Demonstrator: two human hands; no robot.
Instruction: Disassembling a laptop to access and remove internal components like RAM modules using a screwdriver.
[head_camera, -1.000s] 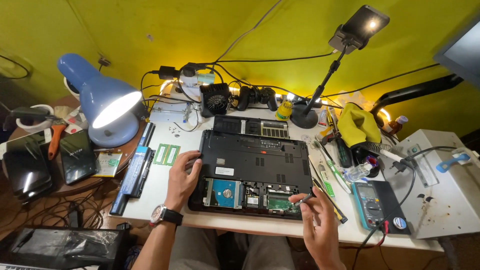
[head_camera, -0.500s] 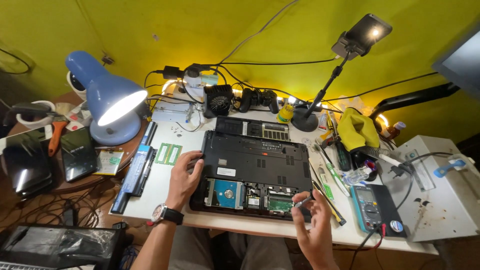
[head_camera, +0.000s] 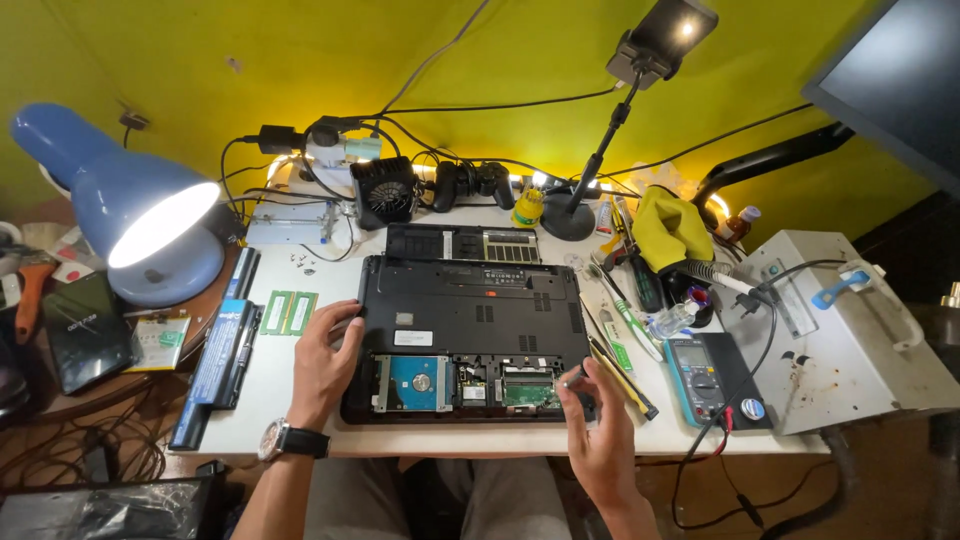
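A black laptop (head_camera: 470, 305) lies upside down on the white desk, its bottom cover off, showing a blue-labelled hard drive (head_camera: 413, 383) and a green circuit board (head_camera: 527, 388). My left hand (head_camera: 322, 362), with a black wristwatch, rests flat on the laptop's left edge and steadies it. My right hand (head_camera: 598, 435) is at the front right corner, its fingers pinched on a thin screwdriver (head_camera: 575, 378) whose tip meets the laptop near the green board. The removed cover panel (head_camera: 462, 243) lies behind the laptop.
A lit blue desk lamp (head_camera: 130, 215) stands left, beside a long black battery (head_camera: 220, 345) and two green memory sticks (head_camera: 287, 312). A multimeter (head_camera: 703, 375), hand tools, a yellow cloth (head_camera: 670, 230) and a grey metal box (head_camera: 850, 335) crowd the right. A fan (head_camera: 385, 192) and cables line the back.
My right hand has come in from the front right and now holds the screwdriver against the laptop's corner. The left hand has stayed on the laptop's left edge.
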